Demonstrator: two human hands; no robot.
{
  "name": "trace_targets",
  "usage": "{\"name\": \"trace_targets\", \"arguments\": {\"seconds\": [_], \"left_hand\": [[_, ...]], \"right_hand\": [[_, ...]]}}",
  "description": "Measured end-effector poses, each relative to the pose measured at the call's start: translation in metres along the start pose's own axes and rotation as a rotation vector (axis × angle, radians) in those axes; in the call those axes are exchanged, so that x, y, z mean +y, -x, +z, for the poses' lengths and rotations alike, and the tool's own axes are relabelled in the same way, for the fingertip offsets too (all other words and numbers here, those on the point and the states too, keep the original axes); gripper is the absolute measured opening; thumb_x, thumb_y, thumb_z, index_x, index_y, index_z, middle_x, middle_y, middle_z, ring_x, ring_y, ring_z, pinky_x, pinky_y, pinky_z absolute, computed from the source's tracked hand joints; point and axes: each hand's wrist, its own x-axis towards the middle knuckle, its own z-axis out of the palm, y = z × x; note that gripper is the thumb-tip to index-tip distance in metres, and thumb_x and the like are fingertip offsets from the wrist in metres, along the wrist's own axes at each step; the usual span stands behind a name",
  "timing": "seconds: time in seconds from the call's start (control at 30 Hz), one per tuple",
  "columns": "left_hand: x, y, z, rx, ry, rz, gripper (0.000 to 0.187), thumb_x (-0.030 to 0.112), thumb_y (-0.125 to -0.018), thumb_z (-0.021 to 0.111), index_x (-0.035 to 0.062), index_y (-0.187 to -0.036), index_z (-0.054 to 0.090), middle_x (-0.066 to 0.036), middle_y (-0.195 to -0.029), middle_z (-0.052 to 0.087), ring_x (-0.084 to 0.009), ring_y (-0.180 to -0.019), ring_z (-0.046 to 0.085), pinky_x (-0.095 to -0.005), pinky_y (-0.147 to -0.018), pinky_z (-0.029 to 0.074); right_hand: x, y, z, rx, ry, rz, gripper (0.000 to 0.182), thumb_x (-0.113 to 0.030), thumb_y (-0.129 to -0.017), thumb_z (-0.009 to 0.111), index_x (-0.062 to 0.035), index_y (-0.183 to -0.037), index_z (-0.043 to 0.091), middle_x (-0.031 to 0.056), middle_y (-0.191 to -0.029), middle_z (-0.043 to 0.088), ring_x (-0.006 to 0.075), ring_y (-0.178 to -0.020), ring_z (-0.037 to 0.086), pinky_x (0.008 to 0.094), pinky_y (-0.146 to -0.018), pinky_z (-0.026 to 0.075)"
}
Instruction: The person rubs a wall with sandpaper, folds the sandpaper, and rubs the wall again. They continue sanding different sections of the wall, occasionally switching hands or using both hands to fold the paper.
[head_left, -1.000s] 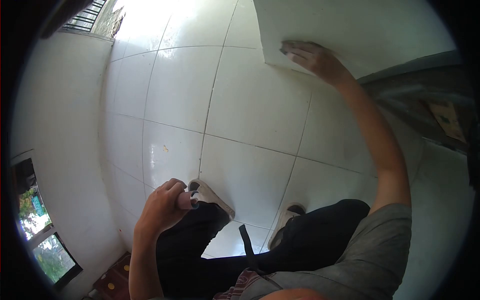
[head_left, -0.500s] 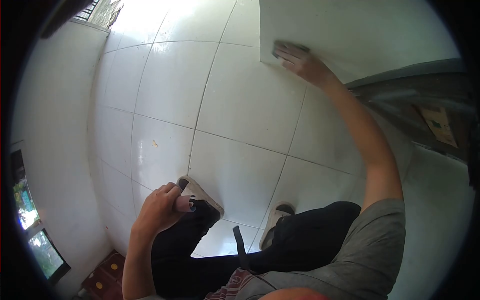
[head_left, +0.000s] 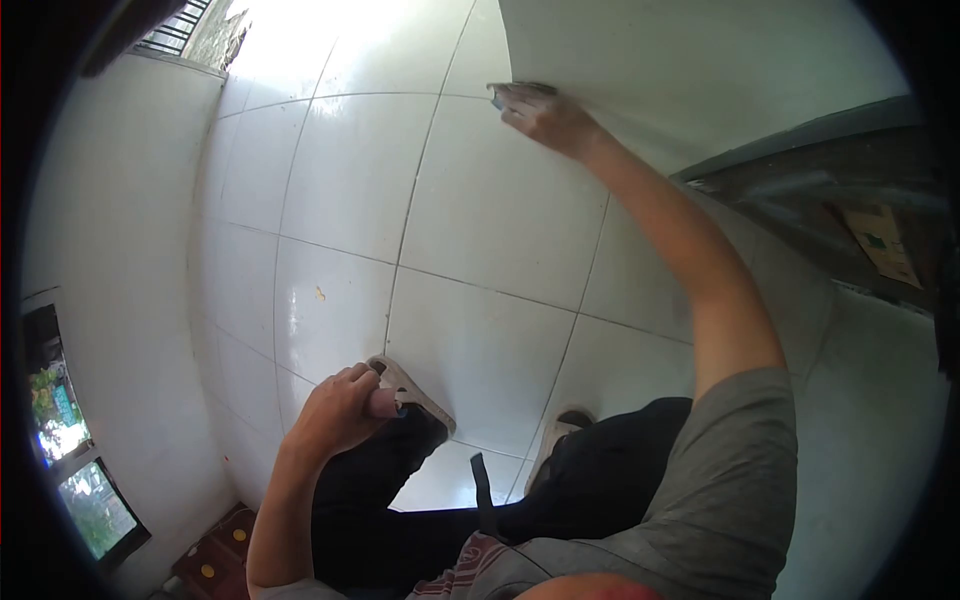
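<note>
My left hand point(head_left: 345, 405), low and left of centre, is wrapped round a small pinkish roll point(head_left: 384, 403), whose end sticks out toward the right. At the top, my right hand point(head_left: 545, 118) reaches out and presses a thin dark pad point(head_left: 535, 90) against the white wall panel point(head_left: 700, 70), right at its edge. The pad is mostly covered by the fingers, and one end of it shows past the fingertips.
Glossy white floor tiles point(head_left: 490, 210) spread below, with my two shoes point(head_left: 425, 405) on them. A dark framed opening point(head_left: 800, 190) is at the right, a window point(head_left: 95, 505) at the left wall, and a dark red box point(head_left: 220, 560) at the lower left.
My right hand has slid left along the panel with the pad, up to its edge. My left hand keeps its hold on the roll, and the view has shifted slightly.
</note>
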Motion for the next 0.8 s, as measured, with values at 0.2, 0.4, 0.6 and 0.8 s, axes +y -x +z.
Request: {"name": "trace_targets", "arguments": {"seconds": [0.2,0.4,0.6,0.8], "left_hand": [[-0.002,0.009,0.005,-0.059,-0.053,-0.046,0.035,0.032,-0.085,0.081,0.0037,-0.094,0.064,-0.014,-0.101,0.067,-0.0359,-0.092,0.068,-0.0458,-0.081,0.055],[-0.002,0.015,0.017,-0.159,-0.114,-0.078,0.037,0.036,-0.085,0.08,0.0032,-0.095,0.065,-0.015,-0.101,0.067,-0.0357,-0.096,0.068,-0.0456,-0.085,0.054],[0.003,0.014,0.009,-0.162,-0.022,-0.146,0.038,0.038,-0.087,0.078,0.0029,-0.095,0.066,-0.016,-0.1,0.067,-0.0365,-0.096,0.068,-0.046,-0.085,0.054],[-0.011,0.013,0.018,-0.271,-0.02,-0.275,0.041,0.041,-0.09,0.073,0.0002,-0.094,0.066,-0.017,-0.105,0.067,-0.0368,-0.104,0.066,-0.0463,-0.089,0.053]], "right_hand": [[-0.009,0.039,0.046,-0.302,-0.051,0.003,0.018,-0.016,-0.097,0.056,-0.0117,-0.11,0.067,0.0098,-0.141,0.062,0.0248,-0.138,0.053,0.0387,-0.118,0.042],[0.011,0.002,0.012,-0.058,0.095,-0.132,0.018,-0.017,-0.097,0.055,-0.01,-0.109,0.066,0.0121,-0.148,0.056,0.0272,-0.14,0.052,0.0398,-0.115,0.045],[-0.002,0.013,0.032,-0.237,0.083,-0.162,0.014,-0.017,-0.095,0.056,-0.0095,-0.101,0.066,0.0144,-0.14,0.063,0.026,-0.13,0.061,0.0355,-0.111,0.049],[-0.009,0.026,0.059,-0.493,0.039,-0.132,0.014,-0.016,-0.094,0.056,-0.0083,-0.101,0.066,0.0149,-0.144,0.06,0.0252,-0.14,0.052,0.0352,-0.114,0.046]]}}
